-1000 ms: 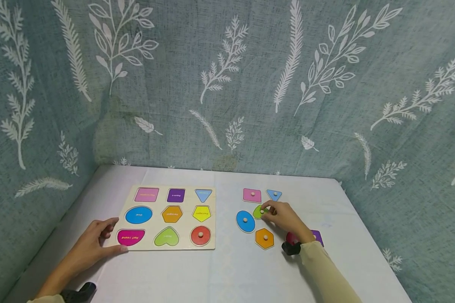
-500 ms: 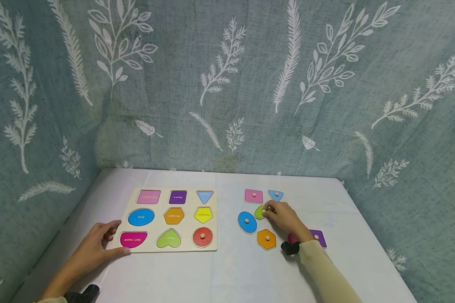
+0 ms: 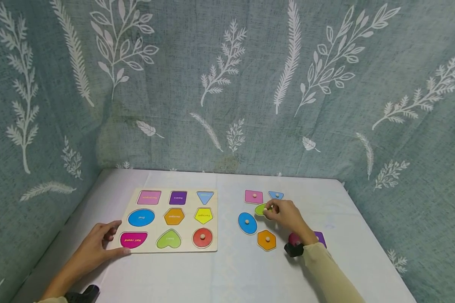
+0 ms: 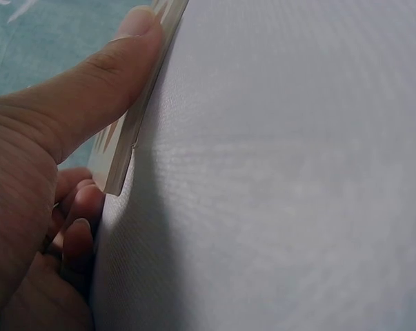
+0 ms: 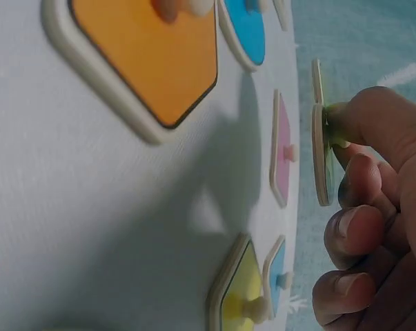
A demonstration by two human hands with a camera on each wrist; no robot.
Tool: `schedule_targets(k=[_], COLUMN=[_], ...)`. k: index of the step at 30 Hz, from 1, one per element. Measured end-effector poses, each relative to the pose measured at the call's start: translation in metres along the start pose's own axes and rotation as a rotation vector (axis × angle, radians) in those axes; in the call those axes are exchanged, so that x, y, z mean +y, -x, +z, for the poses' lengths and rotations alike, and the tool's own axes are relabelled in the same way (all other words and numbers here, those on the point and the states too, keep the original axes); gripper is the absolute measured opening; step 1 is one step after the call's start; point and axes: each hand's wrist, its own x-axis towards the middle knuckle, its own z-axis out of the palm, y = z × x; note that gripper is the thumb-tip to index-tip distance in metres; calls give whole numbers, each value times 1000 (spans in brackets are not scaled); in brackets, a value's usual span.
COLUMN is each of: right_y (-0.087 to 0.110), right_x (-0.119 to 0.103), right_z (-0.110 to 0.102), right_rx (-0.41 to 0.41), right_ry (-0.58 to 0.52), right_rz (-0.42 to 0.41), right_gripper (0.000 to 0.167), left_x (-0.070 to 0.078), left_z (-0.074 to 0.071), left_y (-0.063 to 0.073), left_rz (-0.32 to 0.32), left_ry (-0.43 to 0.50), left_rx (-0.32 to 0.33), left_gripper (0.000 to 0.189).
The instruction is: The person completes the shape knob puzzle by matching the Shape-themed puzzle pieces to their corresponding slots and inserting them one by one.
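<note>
A wooden shape puzzle board (image 3: 187, 225) lies on the left of the table, with coloured, labelled recesses and a red round piece (image 3: 202, 238) seated in its near right corner. My left hand (image 3: 95, 246) holds the board's near left corner, thumb (image 4: 111, 76) along the near edge and fingers at the left side. Over the loose pieces, my right hand (image 3: 286, 214) pinches the green heart piece (image 3: 260, 209) by its knob. In the right wrist view that heart piece (image 5: 321, 155) is raised off the cloth and tipped. A yellow piece (image 5: 239, 293) lies below the hand.
Around the right hand lie a pink rectangle (image 3: 253, 197), a light blue triangle (image 3: 276, 195), a blue oval (image 3: 247, 223) and an orange hexagon (image 3: 266, 240). A magenta piece (image 3: 294, 239) and a purple piece (image 3: 320, 238) are partly behind the wrist. Patterned cloth (image 3: 227, 92) surrounds the table.
The green heart piece has lifted off the table and tilted in my right hand's pinch. My left hand stays at the board's corner. The head view has shifted slightly.
</note>
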Motion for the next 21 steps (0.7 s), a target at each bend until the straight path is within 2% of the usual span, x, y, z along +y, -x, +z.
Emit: schedule_targets(k=[3, 9, 21], right_y=[0, -1, -6], right_x=[-2, -11, -30], right_z=[1, 7, 11], right_rx=[12, -12, -33], right_ry=[-17, -53, -110], right_rz=[-17, -43, -133], right_gripper=[11, 11, 9], left_x=[2, 1, 1], left_z=[0, 1, 0], left_y=[-1, 2, 1], left_rz=[9, -15, 25], left_ry=[-9, 1, -7], left_rx=[5, -2, 16], left_gripper=[99, 103, 99])
